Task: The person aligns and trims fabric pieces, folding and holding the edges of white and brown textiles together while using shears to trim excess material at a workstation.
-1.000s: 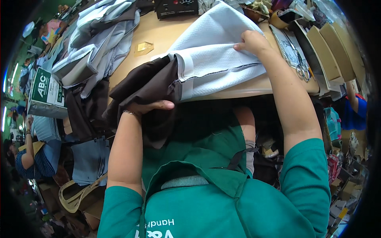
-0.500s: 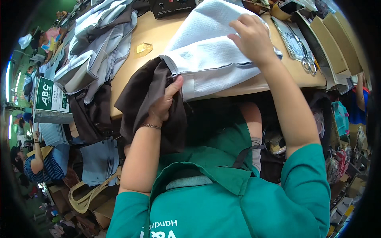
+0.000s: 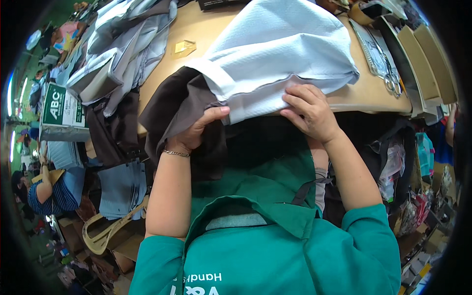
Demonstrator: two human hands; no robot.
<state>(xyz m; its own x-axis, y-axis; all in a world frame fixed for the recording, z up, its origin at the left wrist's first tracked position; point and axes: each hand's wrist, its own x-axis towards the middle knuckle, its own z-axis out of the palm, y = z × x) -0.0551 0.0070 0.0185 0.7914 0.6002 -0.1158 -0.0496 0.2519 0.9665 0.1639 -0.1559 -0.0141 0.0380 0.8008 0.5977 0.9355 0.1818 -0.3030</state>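
Observation:
A sewn piece of white, textured padded fabric lies over the table's near edge, joined at its left to dark brown cloth. My left hand grips the brown cloth where it meets the white, thumb on top, its other fingers hidden under the folds. A bracelet circles that wrist. With fingers bent and thumb below, my right hand pinches the white fabric's near flap, close to the dark seam. The brown cloth hangs down over my lap.
Piled grey and brown fabric pieces cover the table's left. A small yellowish clear packet lies on the tabletop. Scissors and a spiral notebook sit at right, beside cardboard boxes. Another person is at far left.
My right hand has come down from above the white fabric to its near flap and closed on it. The left hand has shifted slightly nearer, still holding the brown cloth.

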